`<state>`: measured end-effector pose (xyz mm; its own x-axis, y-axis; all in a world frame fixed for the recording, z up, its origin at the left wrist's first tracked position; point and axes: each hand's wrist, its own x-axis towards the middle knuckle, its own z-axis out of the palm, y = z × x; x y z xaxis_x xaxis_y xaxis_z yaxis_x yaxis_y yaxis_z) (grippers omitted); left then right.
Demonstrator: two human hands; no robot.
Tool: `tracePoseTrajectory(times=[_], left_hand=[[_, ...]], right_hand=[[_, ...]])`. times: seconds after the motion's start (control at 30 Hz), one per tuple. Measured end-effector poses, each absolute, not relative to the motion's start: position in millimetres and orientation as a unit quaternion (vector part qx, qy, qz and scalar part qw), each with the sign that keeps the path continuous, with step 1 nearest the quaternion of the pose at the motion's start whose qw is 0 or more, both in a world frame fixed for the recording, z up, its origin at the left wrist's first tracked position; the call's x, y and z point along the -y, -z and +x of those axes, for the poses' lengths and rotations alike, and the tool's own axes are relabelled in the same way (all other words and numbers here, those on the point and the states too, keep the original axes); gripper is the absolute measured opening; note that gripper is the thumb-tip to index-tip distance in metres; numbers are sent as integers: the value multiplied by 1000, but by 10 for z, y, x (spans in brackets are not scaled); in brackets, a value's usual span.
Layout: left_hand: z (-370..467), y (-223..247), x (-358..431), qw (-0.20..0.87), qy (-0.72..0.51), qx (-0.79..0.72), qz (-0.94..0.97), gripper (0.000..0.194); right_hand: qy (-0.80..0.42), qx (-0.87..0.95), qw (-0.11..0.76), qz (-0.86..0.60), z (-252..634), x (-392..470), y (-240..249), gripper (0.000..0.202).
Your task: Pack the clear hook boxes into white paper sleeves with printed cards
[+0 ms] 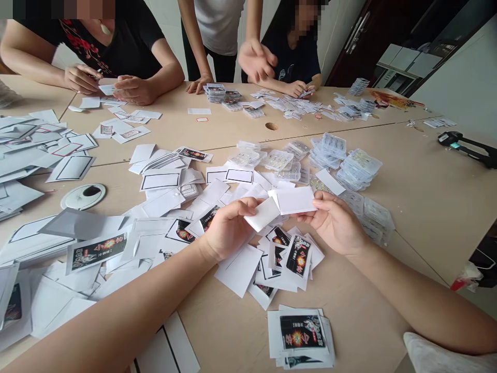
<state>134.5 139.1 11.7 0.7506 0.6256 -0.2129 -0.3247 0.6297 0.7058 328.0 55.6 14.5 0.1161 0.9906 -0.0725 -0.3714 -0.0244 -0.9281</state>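
Over the middle of the table, my left hand (232,224) pinches a small white card (262,213) between thumb and fingers. My right hand (336,220) grips a white rectangular slip (297,200) by its right end, fingers partly hidden beneath it. The two pieces meet at their inner edges, and I cannot tell whether one overlaps the other. Below them lies a loose heap of white papers with black printed labels (297,257). Nearer to me is a neater stack of labelled papers (302,334), its top label dark with an orange burst.
Clear plastic boxes (361,165) are stacked beyond my right hand. White paper pieces (89,254) cover the left side. A round grommet (83,197) sits in the tabletop (427,186). Across the table are several people, one holding a white card (107,89). A black device (468,147) lies far right.
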Motion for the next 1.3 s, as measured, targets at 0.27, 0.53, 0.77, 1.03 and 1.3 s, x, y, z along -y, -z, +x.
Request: tracePoseTrajectory(times=[0.27, 0.53, 0.77, 1.03, 1.3], left_hand=[[1316, -74, -1379, 854, -250, -170, 422, 21], [1302, -110, -1310, 747, -158, -90, 639, 26], [1303, -113, -1321, 753, -145, -89, 635, 25], [1293, -60, -1340, 823, -157, -97, 537, 26], [1300, -56, -1346, 845, -176, -118, 490, 27]], right_hand=[[-627, 505, 446, -392, 3480, -503, -162, 63], [-645, 456, 294, -538, 3259, -413, -336, 52], [-602, 505, 297, -543, 3229, -376, -359, 37], [-553, 541, 340, -535, 3288, -361, -385, 35], [-517, 581, 331, -534, 3361, -366, -384, 32]])
